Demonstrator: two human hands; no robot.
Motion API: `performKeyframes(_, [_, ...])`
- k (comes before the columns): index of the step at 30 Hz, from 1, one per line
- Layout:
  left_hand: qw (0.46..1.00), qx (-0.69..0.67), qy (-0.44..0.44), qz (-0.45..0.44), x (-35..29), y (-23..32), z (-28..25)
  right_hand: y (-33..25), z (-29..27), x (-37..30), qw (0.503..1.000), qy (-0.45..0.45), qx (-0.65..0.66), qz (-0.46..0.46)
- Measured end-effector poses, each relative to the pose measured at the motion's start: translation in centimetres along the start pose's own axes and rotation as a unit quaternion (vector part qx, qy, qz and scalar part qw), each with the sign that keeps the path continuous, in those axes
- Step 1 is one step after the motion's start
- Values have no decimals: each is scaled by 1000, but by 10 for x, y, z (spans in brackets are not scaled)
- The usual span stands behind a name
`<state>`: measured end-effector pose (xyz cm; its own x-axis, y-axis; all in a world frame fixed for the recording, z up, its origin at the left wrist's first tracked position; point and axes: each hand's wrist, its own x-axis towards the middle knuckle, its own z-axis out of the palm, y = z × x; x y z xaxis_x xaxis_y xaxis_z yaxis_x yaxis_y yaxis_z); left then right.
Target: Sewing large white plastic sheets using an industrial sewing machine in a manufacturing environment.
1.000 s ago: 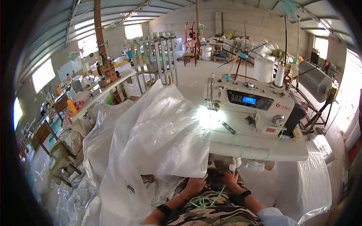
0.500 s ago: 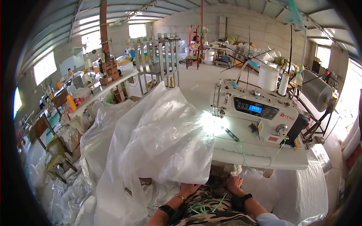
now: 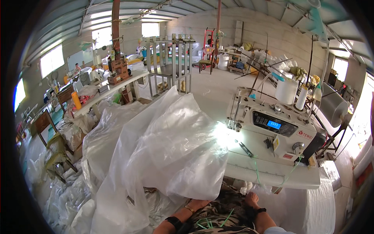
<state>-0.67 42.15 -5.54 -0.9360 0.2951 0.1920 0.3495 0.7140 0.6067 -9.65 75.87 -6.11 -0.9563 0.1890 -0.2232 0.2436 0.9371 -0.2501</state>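
By the white sheet (image 3: 167,144), the left hand (image 3: 199,204) angles inward.

Head-worn fisheye looks down and forward across the nearby white plastic sheet (image 3: 163,150).

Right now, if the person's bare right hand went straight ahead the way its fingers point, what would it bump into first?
The right hand would probably meet the crumpled white bundle below the front edge of the flat white sewing table, though depth is unclear: it might pass underneath.
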Motion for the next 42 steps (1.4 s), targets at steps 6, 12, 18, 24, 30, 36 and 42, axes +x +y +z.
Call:
performKeyframes(6, [999,17,12,-29,-2,-16,8,16,-11,-27,970,2,143,-199])
performKeyframes(12, [999,34,22,-35,15,-15,-14,67,36,-10,969,-78,-55,-229])
performKeyframes(18, [998,35,23,-52,14,-16,-17,24,5,-28,950,-72,303,16])
performKeyframes(24, [997,36,22,-62,6,-18,-21,34,12,-28,983,-44,170,-49])
performKeyframes(30, [993,66,32,-98,-21,-30,-39,41,25,-21,964,-53,254,-56])
performKeyframes(36, [987,88,41,-125,-39,-44,-51,44,30,-13,962,62,172,-205])
performKeyframes(42, [989,80,46,-115,-22,-42,-50,56,31,-8,966,171,164,-100])
